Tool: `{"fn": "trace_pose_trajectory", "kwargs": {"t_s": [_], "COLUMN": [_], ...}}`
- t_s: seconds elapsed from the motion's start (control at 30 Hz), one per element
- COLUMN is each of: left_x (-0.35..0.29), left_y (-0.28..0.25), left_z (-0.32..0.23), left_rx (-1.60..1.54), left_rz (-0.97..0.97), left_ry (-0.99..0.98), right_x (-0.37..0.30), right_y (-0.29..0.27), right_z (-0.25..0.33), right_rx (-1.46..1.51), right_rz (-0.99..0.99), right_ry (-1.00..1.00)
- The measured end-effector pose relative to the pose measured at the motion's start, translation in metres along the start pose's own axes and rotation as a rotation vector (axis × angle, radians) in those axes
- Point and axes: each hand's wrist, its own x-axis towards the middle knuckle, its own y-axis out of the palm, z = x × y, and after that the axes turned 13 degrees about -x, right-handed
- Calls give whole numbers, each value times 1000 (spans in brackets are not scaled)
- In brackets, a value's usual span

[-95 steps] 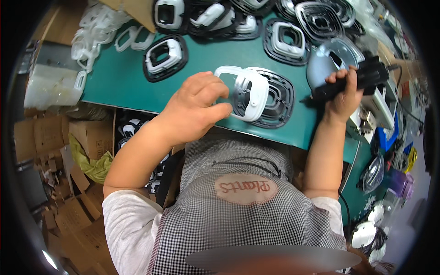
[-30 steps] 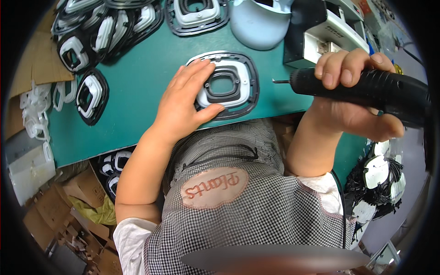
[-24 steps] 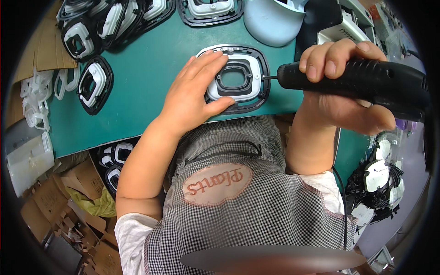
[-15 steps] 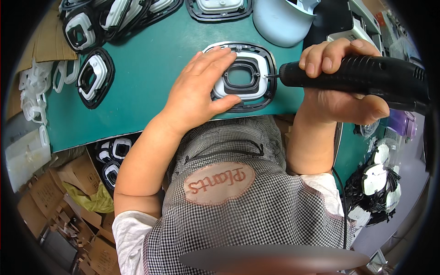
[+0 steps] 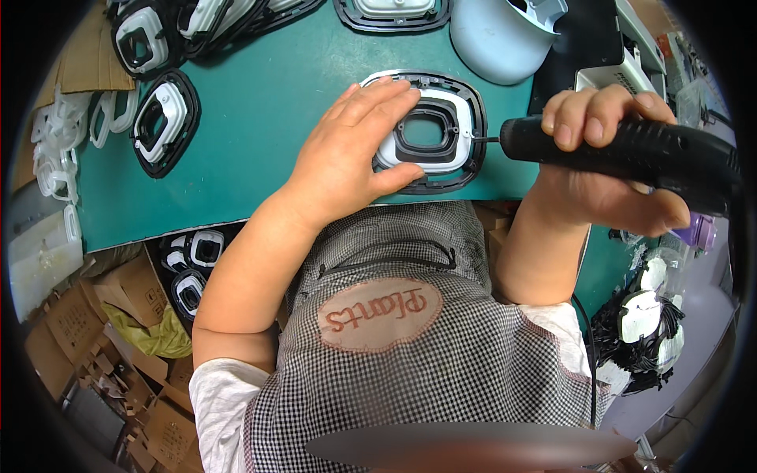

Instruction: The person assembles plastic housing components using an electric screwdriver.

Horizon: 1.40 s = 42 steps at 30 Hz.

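Observation:
A rounded, black-rimmed frame with a white inner ring lies flat on the green table, its middle opening showing the tabletop. My left hand covers the frame's left side, fingers across the far part and thumb against the near part, holding it. In my right hand is a black power screwdriver, held level with fingers over the top and thumb underneath. Its thin bit points left and reaches the right side of the white ring; whether a screw sits under the tip is too small to tell.
Similar frames lie piled at the far left, with a single one nearer. Another frame and a light-blue rounded shell stand at the back. White parts hang at the left edge. Cardboard boxes lie below left.
The view has shifted slightly, moving the frame and hands to the right in the picture. The screwdriver body is a little farther from the white ring. My left hand keeps its hold.

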Motion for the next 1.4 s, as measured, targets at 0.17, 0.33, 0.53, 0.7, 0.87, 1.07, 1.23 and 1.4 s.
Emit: {"fn": "trace_pose_trajectory", "kwargs": {"t_s": [0.17, 0.33, 0.53, 0.7, 0.87, 1.07, 1.23, 1.4], "left_x": [4, 7, -1, 1, 0, -6, -3, -5], "left_y": [-8, 8, 17, 13, 14, 23, 22, 23], "left_z": [-11, -42, -45, -47, -47, -50, -54, -52], "left_rx": [34, -364, -664, -666, -747, -978, -917, -999], "left_rz": [-136, -84, -45, -7, 4, 2, 11, 19], "left_ry": [211, 141, 86, 75, 43, -52, 14, -76], "right_x": [8, 11, 6, 2, 1, 2, 1, 2], "right_y": [6, 30, 36, 40, 38, 35, 38, 37], "right_z": [26, 42, 49, 52, 53, 57, 57, 60], "right_rx": [52, 127, 179, 209, 258, 325, 304, 283], "right_rz": [78, -20, -184, -283, -316, -363, -352, -389], "right_ry": [-15, 22, 60, 52, 72, 69, 89, 58]}}
